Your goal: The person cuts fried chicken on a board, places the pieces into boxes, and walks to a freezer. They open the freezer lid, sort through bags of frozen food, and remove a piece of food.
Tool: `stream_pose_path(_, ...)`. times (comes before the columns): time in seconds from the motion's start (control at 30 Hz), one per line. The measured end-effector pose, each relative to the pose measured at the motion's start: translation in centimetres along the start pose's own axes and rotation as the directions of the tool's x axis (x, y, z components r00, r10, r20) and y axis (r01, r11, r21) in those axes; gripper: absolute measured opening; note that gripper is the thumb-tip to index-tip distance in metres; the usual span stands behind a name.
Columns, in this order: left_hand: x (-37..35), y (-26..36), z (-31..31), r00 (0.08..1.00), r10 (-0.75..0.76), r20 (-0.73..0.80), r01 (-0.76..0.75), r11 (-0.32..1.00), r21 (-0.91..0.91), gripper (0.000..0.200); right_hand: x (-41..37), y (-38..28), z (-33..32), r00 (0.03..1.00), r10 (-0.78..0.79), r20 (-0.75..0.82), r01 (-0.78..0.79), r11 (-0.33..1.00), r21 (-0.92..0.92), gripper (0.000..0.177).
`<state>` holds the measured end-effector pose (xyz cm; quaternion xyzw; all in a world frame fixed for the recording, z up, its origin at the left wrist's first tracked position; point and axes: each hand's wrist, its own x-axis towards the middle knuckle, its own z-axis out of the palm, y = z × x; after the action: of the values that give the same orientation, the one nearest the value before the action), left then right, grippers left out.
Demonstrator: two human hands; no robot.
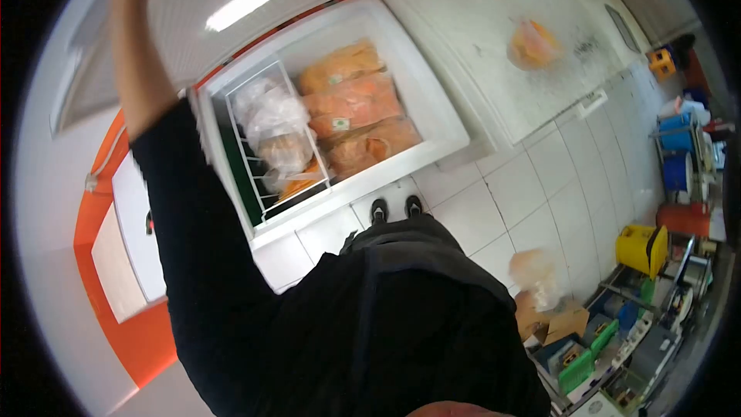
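Observation:
My left arm reaches up along the raised freezer lid [231, 15]; its hand is cut off by the top edge. Below the lid is the open chest freezer [444, 120]. Inside lie several clear bags of orange food [359, 100], side by side. A white wire basket [282, 69] at the freezer's left holds whitish plastic bags [270, 112] and some orange pieces. At my right side, a motion-smeared shape, seemingly my right hand [532, 265], is close to crumpled clear plastic [546, 295]. Its fingers cannot be made out, nor whether it grips the plastic.
A bag with orange contents [535, 45] lies on the closed white lid [455, 15] to the right. A cardboard box [567, 320], a yellow container [642, 249] and cluttered shelves stand at the right. White floor tiles [482, 216] surround my shoes [414, 205].

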<state>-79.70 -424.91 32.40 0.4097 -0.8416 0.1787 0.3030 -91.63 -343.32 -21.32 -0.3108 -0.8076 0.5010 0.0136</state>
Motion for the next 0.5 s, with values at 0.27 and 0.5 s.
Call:
stream_pose_path(0.27,-33.8,10.3,0.8,0.739,0.181,0.649,-0.029,0.971,-0.238,0.044,2.9,14.1,-11.2,0.930,0.366,-0.013,-0.353,0.888,-0.295,0.060)
stream_pose_path(0.5,-40.7,17.7,10.4,0.849,0.166,0.501,-0.066,0.975,-0.212,0.034,12.1,18.3,-17.6,0.897,0.442,-0.025,-0.418,0.828,-0.374,0.049)
